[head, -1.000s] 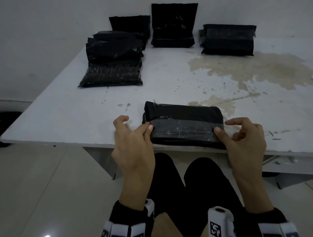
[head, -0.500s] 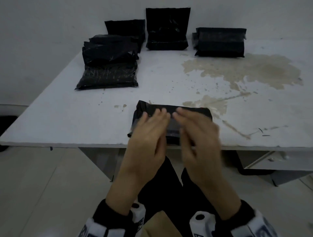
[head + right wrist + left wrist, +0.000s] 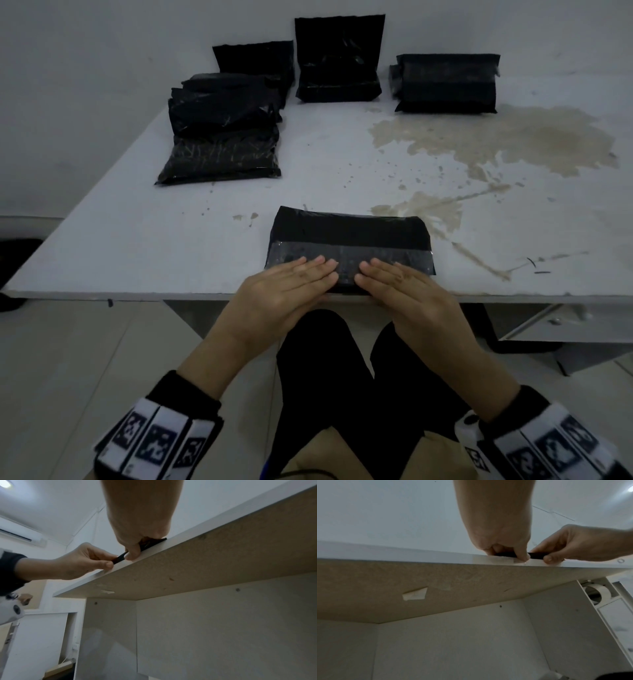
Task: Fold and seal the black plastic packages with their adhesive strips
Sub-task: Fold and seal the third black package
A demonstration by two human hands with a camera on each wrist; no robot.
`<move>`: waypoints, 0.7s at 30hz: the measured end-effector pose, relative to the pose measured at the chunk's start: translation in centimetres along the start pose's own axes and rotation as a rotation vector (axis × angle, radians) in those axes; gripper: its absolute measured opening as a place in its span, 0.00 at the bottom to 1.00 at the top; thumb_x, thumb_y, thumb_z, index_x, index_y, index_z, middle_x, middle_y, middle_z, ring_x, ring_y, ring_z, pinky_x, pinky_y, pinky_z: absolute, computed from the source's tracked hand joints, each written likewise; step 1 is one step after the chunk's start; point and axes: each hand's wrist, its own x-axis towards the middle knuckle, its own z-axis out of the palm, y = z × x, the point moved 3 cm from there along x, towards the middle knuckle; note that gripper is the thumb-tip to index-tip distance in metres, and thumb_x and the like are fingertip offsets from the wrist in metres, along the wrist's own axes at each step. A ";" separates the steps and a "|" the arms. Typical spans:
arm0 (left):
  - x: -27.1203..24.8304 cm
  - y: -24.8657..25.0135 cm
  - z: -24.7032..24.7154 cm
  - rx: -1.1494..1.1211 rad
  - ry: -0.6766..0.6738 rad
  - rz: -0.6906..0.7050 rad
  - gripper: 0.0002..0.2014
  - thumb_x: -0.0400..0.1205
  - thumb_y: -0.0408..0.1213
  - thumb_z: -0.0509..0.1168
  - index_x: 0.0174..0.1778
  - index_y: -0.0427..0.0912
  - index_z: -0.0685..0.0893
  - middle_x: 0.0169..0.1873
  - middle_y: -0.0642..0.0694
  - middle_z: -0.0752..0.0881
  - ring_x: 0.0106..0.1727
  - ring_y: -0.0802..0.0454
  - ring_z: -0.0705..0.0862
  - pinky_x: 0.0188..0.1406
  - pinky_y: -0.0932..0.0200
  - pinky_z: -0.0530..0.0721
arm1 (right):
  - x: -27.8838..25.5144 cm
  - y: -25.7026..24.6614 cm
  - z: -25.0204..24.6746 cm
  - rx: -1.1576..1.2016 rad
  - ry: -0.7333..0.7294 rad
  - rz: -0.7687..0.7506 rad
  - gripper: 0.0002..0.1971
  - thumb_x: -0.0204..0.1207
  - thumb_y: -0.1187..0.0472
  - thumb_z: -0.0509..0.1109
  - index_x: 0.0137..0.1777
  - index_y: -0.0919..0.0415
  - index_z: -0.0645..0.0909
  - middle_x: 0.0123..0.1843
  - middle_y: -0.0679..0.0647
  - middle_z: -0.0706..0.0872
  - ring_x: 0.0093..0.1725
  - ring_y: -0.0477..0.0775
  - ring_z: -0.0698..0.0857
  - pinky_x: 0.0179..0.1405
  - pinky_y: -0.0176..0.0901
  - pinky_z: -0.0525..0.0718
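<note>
A folded black plastic package (image 3: 349,233) lies at the near edge of the white table (image 3: 137,260), with a glossy flap strip (image 3: 383,254) across its top. My left hand (image 3: 291,284) and right hand (image 3: 400,287) lie side by side on its near half, fingers straight and flat, pressing down on the strip. In the left wrist view my left hand (image 3: 503,536) has its thumb at the package's front edge (image 3: 506,554), and the right hand (image 3: 573,543) does the same. The right wrist view shows the right hand (image 3: 140,531), left hand (image 3: 80,562) and the black edge (image 3: 120,559).
A stack of black packages (image 3: 222,137) sits at the back left. Two open bags (image 3: 339,58) stand against the wall. A sealed package (image 3: 445,84) lies at the back right. Brown stains (image 3: 496,140) cover the right half. A drawer unit (image 3: 548,322) hangs under the table's right side.
A second ago my hands pinched the package's left and right ends. They came together at its middle and now lie flat on the strip.
</note>
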 end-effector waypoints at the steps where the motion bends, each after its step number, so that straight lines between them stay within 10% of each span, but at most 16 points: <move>1: -0.2 0.0 0.0 -0.013 0.030 -0.011 0.14 0.80 0.38 0.64 0.59 0.36 0.84 0.60 0.44 0.84 0.63 0.53 0.82 0.66 0.56 0.79 | -0.1 0.0 0.0 0.033 0.030 0.013 0.17 0.86 0.64 0.52 0.60 0.65 0.83 0.62 0.57 0.84 0.64 0.50 0.79 0.69 0.44 0.73; 7: -1.0 0.6 0.2 -0.069 0.252 -0.178 0.13 0.75 0.38 0.70 0.50 0.32 0.87 0.53 0.42 0.86 0.56 0.51 0.85 0.63 0.55 0.81 | -0.6 -0.3 -0.5 0.123 0.239 0.128 0.10 0.71 0.66 0.71 0.48 0.72 0.87 0.54 0.55 0.85 0.57 0.51 0.84 0.65 0.46 0.79; 12: -0.7 1.4 0.1 -0.155 0.402 -0.445 0.18 0.64 0.40 0.78 0.43 0.30 0.89 0.47 0.45 0.86 0.51 0.53 0.86 0.56 0.57 0.84 | -0.4 -0.3 -0.8 0.124 0.335 0.294 0.14 0.58 0.66 0.81 0.42 0.74 0.87 0.50 0.53 0.84 0.50 0.47 0.84 0.61 0.25 0.77; 17: 0.5 3.9 -2.4 0.029 0.391 -0.475 0.25 0.80 0.55 0.60 0.50 0.35 0.88 0.50 0.45 0.88 0.54 0.53 0.86 0.51 0.60 0.83 | 0.8 0.0 -2.9 0.145 0.215 0.303 0.16 0.59 0.57 0.81 0.41 0.66 0.83 0.48 0.54 0.87 0.52 0.45 0.82 0.53 0.37 0.81; 21: 2.5 4.2 -0.3 0.044 0.230 -0.399 0.22 0.87 0.41 0.48 0.64 0.31 0.80 0.64 0.43 0.78 0.69 0.52 0.75 0.73 0.53 0.67 | 2.5 -0.7 -1.1 0.012 -0.019 0.087 0.22 0.71 0.52 0.68 0.65 0.56 0.75 0.68 0.49 0.78 0.71 0.47 0.73 0.71 0.43 0.64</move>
